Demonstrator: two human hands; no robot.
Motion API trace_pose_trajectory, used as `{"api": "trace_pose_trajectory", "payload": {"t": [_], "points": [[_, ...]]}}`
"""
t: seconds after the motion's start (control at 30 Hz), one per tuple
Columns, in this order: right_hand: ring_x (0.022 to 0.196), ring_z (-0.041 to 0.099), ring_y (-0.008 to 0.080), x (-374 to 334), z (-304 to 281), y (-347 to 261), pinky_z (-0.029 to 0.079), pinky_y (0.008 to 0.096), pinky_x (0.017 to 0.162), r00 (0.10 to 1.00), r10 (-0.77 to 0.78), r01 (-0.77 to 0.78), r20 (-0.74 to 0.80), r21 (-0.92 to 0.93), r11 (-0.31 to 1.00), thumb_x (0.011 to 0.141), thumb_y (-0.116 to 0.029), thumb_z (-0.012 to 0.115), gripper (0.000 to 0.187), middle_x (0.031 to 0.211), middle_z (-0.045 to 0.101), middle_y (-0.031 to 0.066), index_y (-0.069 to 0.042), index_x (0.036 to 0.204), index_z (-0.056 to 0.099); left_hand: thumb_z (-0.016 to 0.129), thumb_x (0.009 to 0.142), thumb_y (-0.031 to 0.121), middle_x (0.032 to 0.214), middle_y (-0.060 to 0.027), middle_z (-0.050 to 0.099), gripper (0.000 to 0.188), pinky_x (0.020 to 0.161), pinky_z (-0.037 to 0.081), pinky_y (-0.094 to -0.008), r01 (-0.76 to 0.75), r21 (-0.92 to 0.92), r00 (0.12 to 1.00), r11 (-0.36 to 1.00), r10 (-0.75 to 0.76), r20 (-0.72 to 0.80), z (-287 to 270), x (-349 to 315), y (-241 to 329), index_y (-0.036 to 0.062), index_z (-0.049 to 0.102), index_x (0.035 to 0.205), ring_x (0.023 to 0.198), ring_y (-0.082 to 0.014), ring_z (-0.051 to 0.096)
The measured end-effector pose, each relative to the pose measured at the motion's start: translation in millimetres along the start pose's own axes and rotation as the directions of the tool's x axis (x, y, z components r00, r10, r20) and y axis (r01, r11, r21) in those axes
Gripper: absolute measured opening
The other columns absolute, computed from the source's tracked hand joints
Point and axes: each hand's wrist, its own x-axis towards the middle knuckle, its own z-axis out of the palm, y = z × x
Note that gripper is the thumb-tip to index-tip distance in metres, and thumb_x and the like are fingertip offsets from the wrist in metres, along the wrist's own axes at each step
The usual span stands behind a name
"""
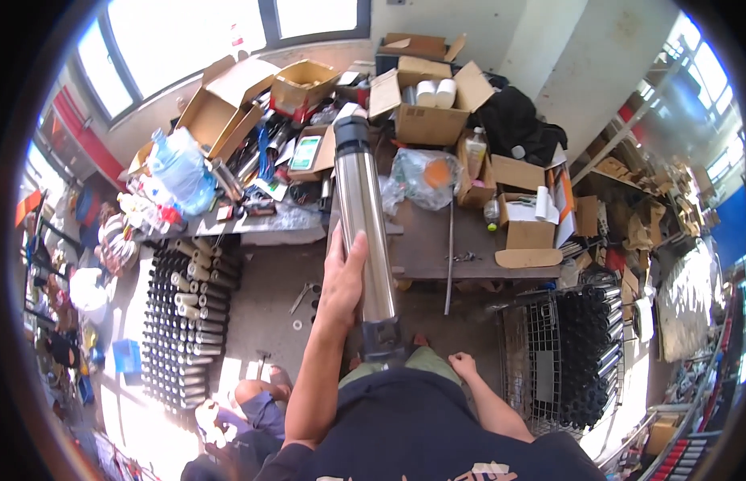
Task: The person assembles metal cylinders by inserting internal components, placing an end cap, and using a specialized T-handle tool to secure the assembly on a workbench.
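My left hand (341,276) is wrapped around a long, shiny metal cylinder (363,216) with black end fittings. It stands upright in front of my body, its black top collar (352,135) overlapping the table and its dark lower fitting (383,338) close to my shirt. The thumb lies across the metal on the near side, while the other fingers are mostly hidden behind it. Low at my right side hangs my right hand (463,365), its fingers loosely curled with nothing visible in them.
A cluttered workbench (477,264) ahead carries a box of white rolls (431,120), a plastic bag (421,178) and a blue water jug (181,172). Stacked tubes (185,321) stand left; a wire cage (541,361) with black-ended cylinders stands right. Another person (249,417) sits low at left.
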Motion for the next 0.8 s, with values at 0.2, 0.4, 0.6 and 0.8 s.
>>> {"api": "trace_pose_trajectory", "payload": {"t": [0.2, 0.4, 0.6, 0.8], "points": [[0.089, 0.073, 0.0226, -73, -36, -34, 0.057, 0.0357, 0.083, 0.989, -0.018, 0.060, -0.149, 0.289, 0.956, 0.087, -0.033, 0.072, 0.033, 0.095, 0.075, 0.0134, -0.005, 0.102, 0.074, 0.065, 0.095, 0.033, 0.094, -0.0184, 0.064, 0.048, 0.059, 0.059, -0.0413, 0.145, -0.109, 0.962, 0.983, -0.114, 0.248, 7, 4, -32, 0.0046, 0.043, 0.127, 0.067, -0.0297, 0.068], [0.117, 0.059, 0.0159, -164, -170, -141, 0.046, 0.0327, 0.101, 0.892, -0.451, 0.130, 0.041, 0.931, 0.341, 0.101, -0.029, 0.059, 0.049, 0.127, 0.063, 0.0099, -0.001, 0.140, 0.049, 0.064, 0.089, 0.043, 0.098, -0.0157, 0.064, 0.056, 0.075, 0.058, -0.0366, 0.514, -0.127, 0.709, 0.848, -0.337, 0.619, 84, -8, -155, 0.0034, 0.049, 0.126, 0.084, -0.0274, 0.067], [0.104, 0.056, 0.0119, -141, -229, -58, 0.046, 0.0277, 0.089, 0.919, -0.285, 0.341, -0.273, 0.912, 0.227, 0.083, -0.025, 0.083, 0.066, 0.119, 0.061, 0.0058, 0.001, 0.135, 0.052, 0.064, 0.096, 0.016, 0.101, -0.0141, 0.068, 0.044, 0.083, 0.053, -0.0337, -0.280, 0.626, 0.596, 0.728, -0.380, 0.708, 245, -29, -215, -0.0013, 0.049, 0.134, 0.092, -0.0207, 0.066], [0.070, 0.066, 0.0135, -126, -341, 119, 0.052, 0.0288, 0.061, 0.895, 0.360, 0.100, -0.261, 0.907, 0.409, 0.083, -0.027, 0.080, 0.039, 0.084, 0.071, 0.0066, 0.000, 0.108, 0.068, 0.067, 0.095, 0.013, 0.099, -0.0079, 0.069, 0.047, 0.085, 0.050, -0.0287, -0.164, 0.715, 0.595, 0.680, -0.509, 0.621, 294, -29, -274, 0.0001, 0.051, 0.137, 0.092, -0.0139, 0.064]]}}
